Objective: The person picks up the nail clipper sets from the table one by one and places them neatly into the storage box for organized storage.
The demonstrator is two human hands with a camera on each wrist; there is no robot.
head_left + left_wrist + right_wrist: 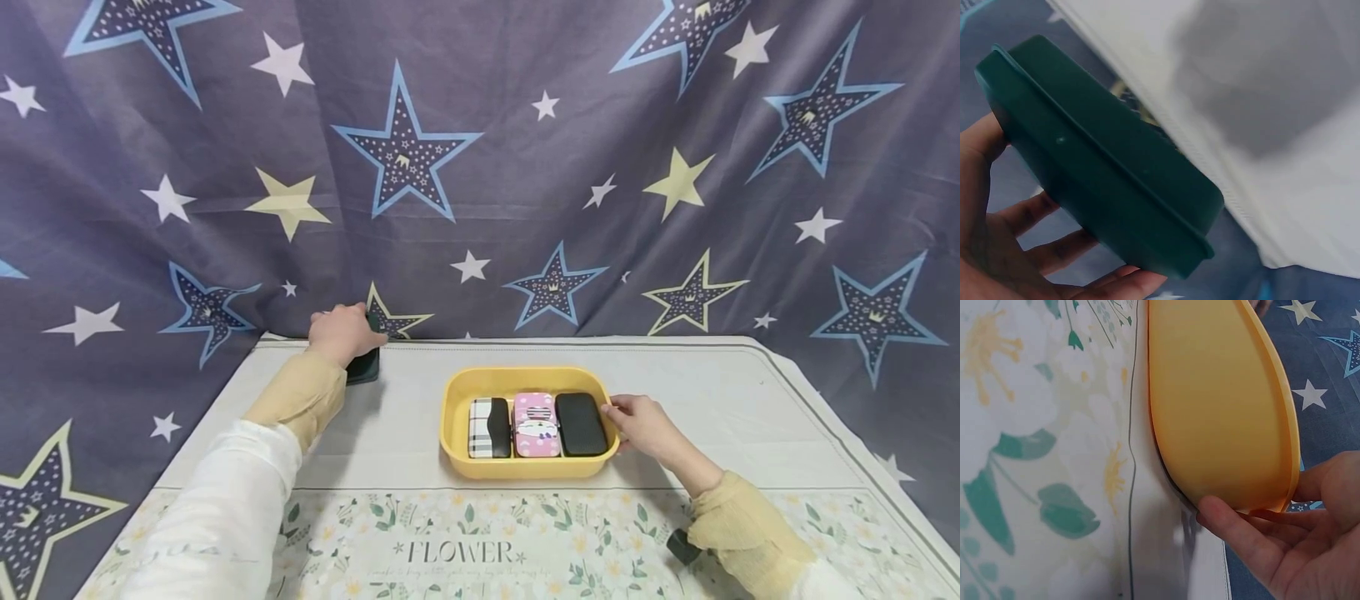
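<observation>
At the far left of the table, my left hand (341,333) grips a dark green case (1094,156), its fingers along one long side. In the head view the hand covers much of it. My right hand (643,425) holds the right end of a yellow plastic bin (517,470), with the thumb on its side in the right wrist view. Inside the bin, three small cases lie side by side: a plaid and black one (481,429), a pink one with a cartoon print (537,444), and a plain black one (581,425).
The white table (405,458) has a flower-print mat (450,525) along its near side. Behind the far edge hangs a dark curtain (480,200) with star prints. A small black object (682,546) shows at the right sleeve.
</observation>
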